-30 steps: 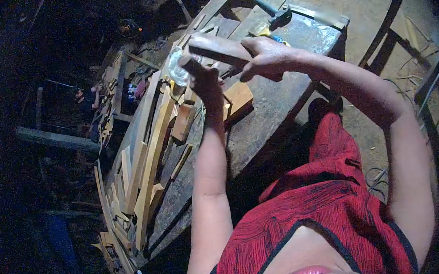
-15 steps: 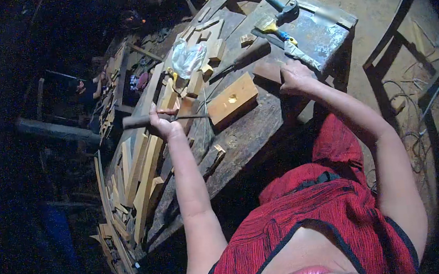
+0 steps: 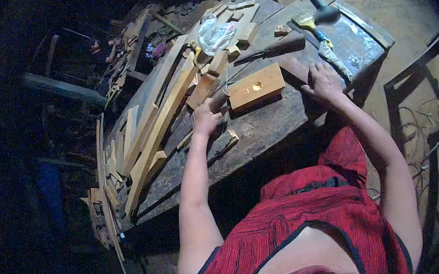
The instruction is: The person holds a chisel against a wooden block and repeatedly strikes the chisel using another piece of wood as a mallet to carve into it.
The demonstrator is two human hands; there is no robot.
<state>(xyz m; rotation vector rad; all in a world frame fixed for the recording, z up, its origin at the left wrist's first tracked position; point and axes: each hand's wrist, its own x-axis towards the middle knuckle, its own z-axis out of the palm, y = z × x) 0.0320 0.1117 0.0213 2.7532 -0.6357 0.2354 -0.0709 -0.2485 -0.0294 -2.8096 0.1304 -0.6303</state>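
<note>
My left hand (image 3: pixel 207 119) is closed around the dark handle of a chisel (image 3: pixel 219 100), close to the left end of a wooden block (image 3: pixel 246 89). The chisel's blade cannot be made out. The block lies on the workbench and has a small, bright square-cut hollow in its upper face. My right hand (image 3: pixel 324 82) rests at the near right of the bench, fingers stretched out and apart. It touches or lies just beside a flat brown piece of wood (image 3: pixel 295 69); whether there is contact is unclear.
Wooden strips (image 3: pixel 162 127) and a clear plastic bag (image 3: pixel 216 34) lie along the bench's left side. A hammer (image 3: pixel 327 14), a brush (image 3: pixel 303 20) and a metal-topped board (image 3: pixel 362 42) are at the right. Another person (image 3: pixel 97 47) is in the dark background.
My left hand has swung the chisel from lying level across the block's end to tilted beside it. The fingers of my right hand have spread from a closed grip. The view has shifted.
</note>
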